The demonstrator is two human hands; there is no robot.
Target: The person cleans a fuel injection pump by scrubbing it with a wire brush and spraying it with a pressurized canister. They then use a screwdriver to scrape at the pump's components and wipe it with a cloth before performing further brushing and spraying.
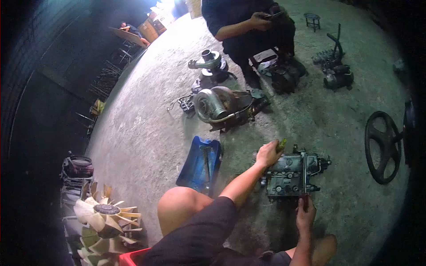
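Observation:
A grey metal engine part (282,181), which looks like a fuel injection pump, lies on the concrete in front of me. At its upper left, my left hand (268,154) is closed around something with a yellow-green end (282,144); the rest is hidden in the fist. Below the part's near edge, my right hand (306,213) is closed around the dark red handle of a tool, perhaps a screwdriver (305,175). Its long metal shaft runs up across the part. Left of the part lies a blue dustpan (188,170) with a stick-like tool in it.
Ahead sit a turbocharger (211,106) and other engine parts. Another person (248,31) sits beyond, holding a small dark object. A steering wheel (369,146) stands at right, a stool (312,20) farther back. Fan blades (106,213) and a red container (133,257) are lower left.

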